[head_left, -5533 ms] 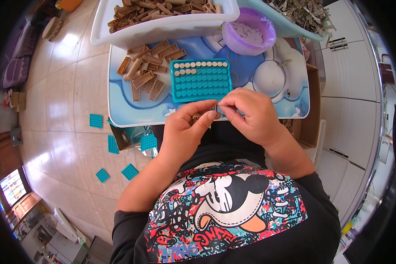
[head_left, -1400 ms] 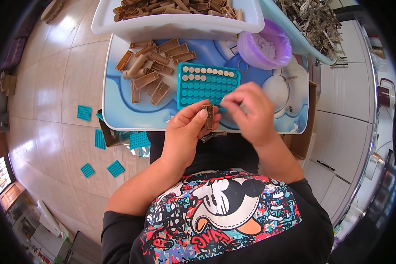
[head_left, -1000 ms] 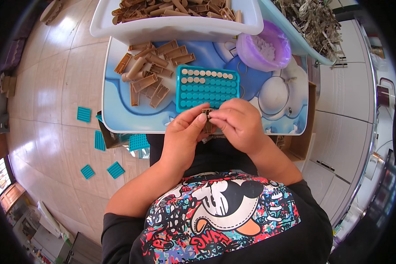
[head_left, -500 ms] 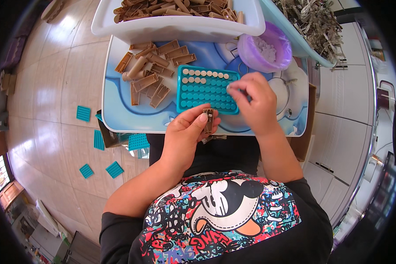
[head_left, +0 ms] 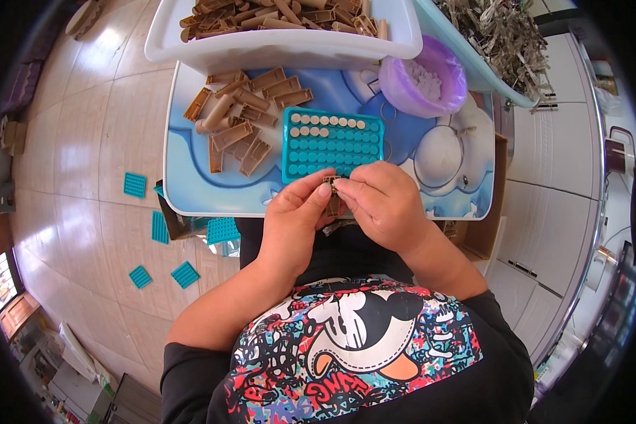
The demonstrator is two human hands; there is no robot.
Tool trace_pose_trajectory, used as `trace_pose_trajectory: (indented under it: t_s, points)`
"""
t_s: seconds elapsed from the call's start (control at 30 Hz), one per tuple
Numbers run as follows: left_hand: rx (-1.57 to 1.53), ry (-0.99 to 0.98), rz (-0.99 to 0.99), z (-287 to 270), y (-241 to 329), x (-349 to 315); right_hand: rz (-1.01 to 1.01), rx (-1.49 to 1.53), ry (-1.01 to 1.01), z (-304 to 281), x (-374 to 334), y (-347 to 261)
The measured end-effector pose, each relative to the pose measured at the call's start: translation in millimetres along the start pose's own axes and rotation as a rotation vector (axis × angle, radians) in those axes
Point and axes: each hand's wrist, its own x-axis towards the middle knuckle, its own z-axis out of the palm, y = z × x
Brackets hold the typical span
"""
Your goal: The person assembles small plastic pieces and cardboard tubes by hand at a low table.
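My left hand [head_left: 290, 219] grips a narrow, open-sided brown plastic casing [head_left: 333, 206] upright at the front edge of the low table, thumb near its upper end. Fingertips of my right hand [head_left: 389, 201] are pinched together against the casing's top end; whatever they hold, if anything, is hidden. Right behind both hands lies a teal tray [head_left: 285, 152] with rows of round spots. Small pale discs [head_left: 309, 120] fill most of its far row and part of the second. Left of the tray is a loose pile of similar brown casings [head_left: 232, 133].
A white bin [head_left: 283, 55] of brown casings stands at the table's far side. A purple-lined bowl [head_left: 404, 99] holds small white pieces [head_left: 425, 81]. Dark stringy metallic-looking parts [head_left: 498, 42] fill a pale blue container at far right. Several teal trays [head_left: 184, 274] lie on the floor at left.
My right hand has come from beside the tray's right edge down and left to the casing. My left hand still grips the casing in nearly the same place.
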Motion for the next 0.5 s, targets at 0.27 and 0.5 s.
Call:
trace_pose_trajectory:
  t_s: [0.27,0.5]
  points:
    - [0.026,0.004,0.007,4,4,-2,0.239,-0.13,0.106,-2,21,36]
    - [0.022,-0.002,0.005,4,4,-2,0.206,-0.178,0.097,-1,25,40]
